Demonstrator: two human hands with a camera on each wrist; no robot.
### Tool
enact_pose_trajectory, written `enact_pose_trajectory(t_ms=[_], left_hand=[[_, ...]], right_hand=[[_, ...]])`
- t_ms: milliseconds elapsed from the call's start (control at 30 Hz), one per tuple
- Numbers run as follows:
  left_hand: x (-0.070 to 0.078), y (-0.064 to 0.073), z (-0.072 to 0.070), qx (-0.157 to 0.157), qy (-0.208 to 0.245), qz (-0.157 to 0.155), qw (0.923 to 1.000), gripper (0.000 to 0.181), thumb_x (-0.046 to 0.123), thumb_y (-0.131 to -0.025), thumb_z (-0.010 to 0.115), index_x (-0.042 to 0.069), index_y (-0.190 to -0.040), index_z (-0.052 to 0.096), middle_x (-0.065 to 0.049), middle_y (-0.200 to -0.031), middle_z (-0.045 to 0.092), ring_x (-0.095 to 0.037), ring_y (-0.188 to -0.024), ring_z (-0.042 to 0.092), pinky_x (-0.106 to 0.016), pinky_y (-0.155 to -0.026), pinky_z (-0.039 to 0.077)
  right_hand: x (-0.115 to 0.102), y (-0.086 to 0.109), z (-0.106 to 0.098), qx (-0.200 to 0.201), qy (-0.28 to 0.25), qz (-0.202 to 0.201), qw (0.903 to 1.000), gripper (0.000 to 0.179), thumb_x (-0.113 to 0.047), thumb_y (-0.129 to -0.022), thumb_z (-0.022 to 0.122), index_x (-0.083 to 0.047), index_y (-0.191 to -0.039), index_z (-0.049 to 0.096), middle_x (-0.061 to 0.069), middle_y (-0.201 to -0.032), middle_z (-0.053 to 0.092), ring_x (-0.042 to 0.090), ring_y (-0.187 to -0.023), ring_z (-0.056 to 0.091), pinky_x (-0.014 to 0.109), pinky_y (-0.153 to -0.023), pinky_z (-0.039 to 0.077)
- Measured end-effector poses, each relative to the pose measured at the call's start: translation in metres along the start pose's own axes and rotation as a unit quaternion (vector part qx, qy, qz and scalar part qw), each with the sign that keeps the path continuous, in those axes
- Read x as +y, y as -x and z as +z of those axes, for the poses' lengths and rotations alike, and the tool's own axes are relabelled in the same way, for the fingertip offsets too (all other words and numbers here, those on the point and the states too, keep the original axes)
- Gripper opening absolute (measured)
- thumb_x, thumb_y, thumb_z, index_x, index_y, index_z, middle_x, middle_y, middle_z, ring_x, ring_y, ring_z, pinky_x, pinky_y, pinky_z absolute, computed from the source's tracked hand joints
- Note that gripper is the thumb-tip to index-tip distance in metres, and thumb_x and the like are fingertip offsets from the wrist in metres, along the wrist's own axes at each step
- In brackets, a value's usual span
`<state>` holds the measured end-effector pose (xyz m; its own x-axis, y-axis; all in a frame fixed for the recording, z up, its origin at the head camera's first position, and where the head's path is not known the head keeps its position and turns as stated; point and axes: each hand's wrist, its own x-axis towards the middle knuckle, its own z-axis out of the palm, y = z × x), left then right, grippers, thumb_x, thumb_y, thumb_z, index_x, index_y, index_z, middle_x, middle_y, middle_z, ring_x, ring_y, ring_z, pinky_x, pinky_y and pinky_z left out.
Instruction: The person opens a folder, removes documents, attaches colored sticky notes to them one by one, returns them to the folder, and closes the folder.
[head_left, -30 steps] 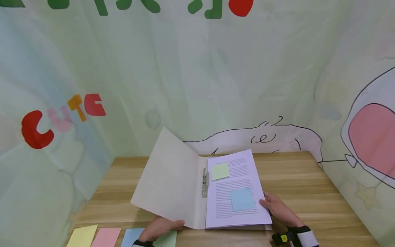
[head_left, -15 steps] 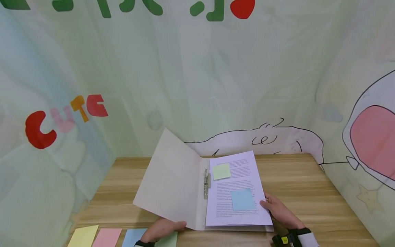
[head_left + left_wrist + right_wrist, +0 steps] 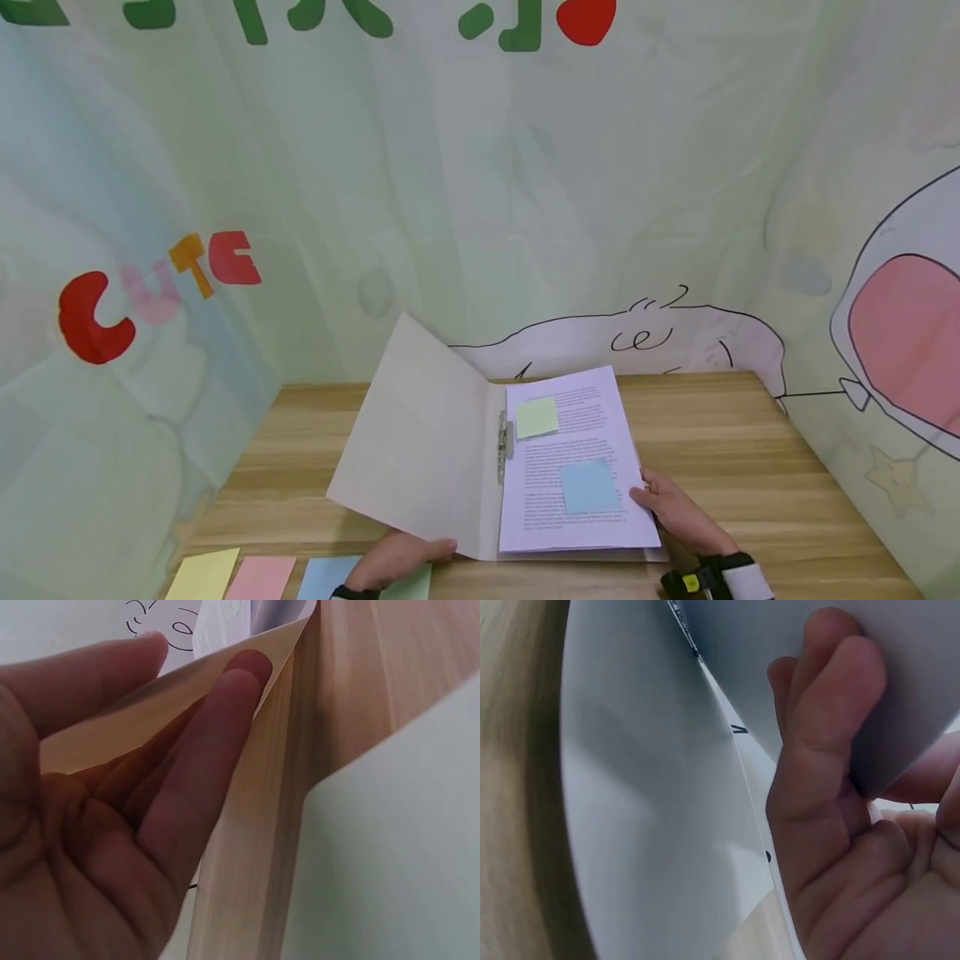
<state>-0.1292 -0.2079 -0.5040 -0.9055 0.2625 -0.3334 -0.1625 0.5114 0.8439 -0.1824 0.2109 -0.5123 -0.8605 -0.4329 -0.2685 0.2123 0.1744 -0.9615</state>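
Note:
A white file folder (image 3: pixel 420 450) lies spread in the head view, its left cover raised at a slant. A metal clip (image 3: pixel 501 446) runs along the spine. My left hand (image 3: pixel 397 558) holds the cover's lower edge, thumb inside and fingers beneath, as the left wrist view shows. On the right side, my right hand (image 3: pixel 686 512) pinches the right edge of a stack of printed paper (image 3: pixel 525 508), thumb on top. Its fingers (image 3: pixel 840 705) sit under the sheets in the right wrist view. The top sheet bears a green sticky note (image 3: pixel 537 417) and a blue sticky note (image 3: pixel 589 487).
Along the front left of the wooden table (image 3: pixel 750 450) lie a yellow pad (image 3: pixel 201 575), a pink pad (image 3: pixel 260 577), a blue pad (image 3: pixel 326 577) and a green pad (image 3: pixel 411 583). The left hand partly covers the last two. A printed curtain (image 3: pixel 450 183) hangs behind.
The cover and left hand have shifted very slightly right in the head view, partly with a small camera move. Both hands keep their grips.

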Motion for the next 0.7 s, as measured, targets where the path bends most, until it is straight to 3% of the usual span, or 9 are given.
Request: enact_pose_trajectory(t_ms=[133, 333, 467, 567, 700], left_hand=[[0.001, 0.000, 0.001, 0.005, -0.007, -0.003, 1.0000, 0.051, 0.031, -0.085, 0.070, -0.005, -0.119, 0.056, -0.015, -0.116, 0.061, -0.025, -0.103, 0.053, -0.055, -0.094, 0.036], [0.000, 0.001, 0.002, 0.010, -0.021, -0.001, 0.9997, 0.048, 0.030, -0.085, 0.069, -0.005, -0.115, 0.058, -0.014, -0.112, 0.062, -0.024, -0.100, 0.053, -0.049, -0.092, 0.038], [0.002, 0.001, 0.001, 0.009, -0.019, 0.009, 0.9997, 0.050, 0.030, -0.085, 0.068, -0.006, -0.118, 0.056, -0.015, -0.115, 0.061, -0.024, -0.101, 0.053, -0.050, -0.092, 0.038], [0.002, 0.000, 0.001, 0.015, -0.026, -0.003, 0.9996, 0.050, 0.032, -0.084, 0.068, -0.005, -0.116, 0.058, -0.014, -0.112, 0.062, -0.024, -0.098, 0.053, -0.051, -0.092, 0.038], [0.000, 0.000, 0.002, 0.013, -0.033, -0.003, 0.9994, 0.048, 0.033, -0.084, 0.067, -0.005, -0.113, 0.059, -0.013, -0.108, 0.063, -0.022, -0.094, 0.053, -0.046, -0.089, 0.040]], right_hand=[[0.000, -0.002, 0.001, 0.005, 0.013, -0.003, 0.9999, 0.051, -0.017, -0.103, 0.036, 0.012, -0.142, 0.020, 0.014, -0.114, 0.062, 0.024, -0.092, 0.061, 0.034, -0.073, 0.050], [0.000, -0.002, 0.007, 0.051, 0.084, -0.002, 0.9952, 0.041, -0.014, -0.101, 0.042, 0.013, -0.132, 0.037, 0.011, -0.099, 0.064, 0.023, -0.082, 0.062, 0.033, -0.066, 0.050], [-0.002, -0.005, 0.013, 0.106, 0.123, 0.020, 0.9865, 0.036, -0.009, -0.099, 0.043, 0.010, -0.129, 0.043, 0.009, -0.093, 0.064, 0.022, -0.077, 0.060, 0.034, -0.063, 0.048], [-0.003, -0.007, 0.016, 0.142, 0.157, 0.047, 0.9762, 0.033, -0.007, -0.098, 0.046, 0.008, -0.127, 0.047, 0.007, -0.092, 0.063, 0.020, -0.076, 0.058, 0.033, -0.063, 0.047], [-0.004, -0.010, 0.019, 0.159, 0.204, 0.074, 0.9632, 0.033, -0.007, -0.097, 0.049, 0.008, -0.127, 0.048, 0.009, -0.099, 0.062, 0.019, -0.079, 0.057, 0.034, -0.066, 0.048]])
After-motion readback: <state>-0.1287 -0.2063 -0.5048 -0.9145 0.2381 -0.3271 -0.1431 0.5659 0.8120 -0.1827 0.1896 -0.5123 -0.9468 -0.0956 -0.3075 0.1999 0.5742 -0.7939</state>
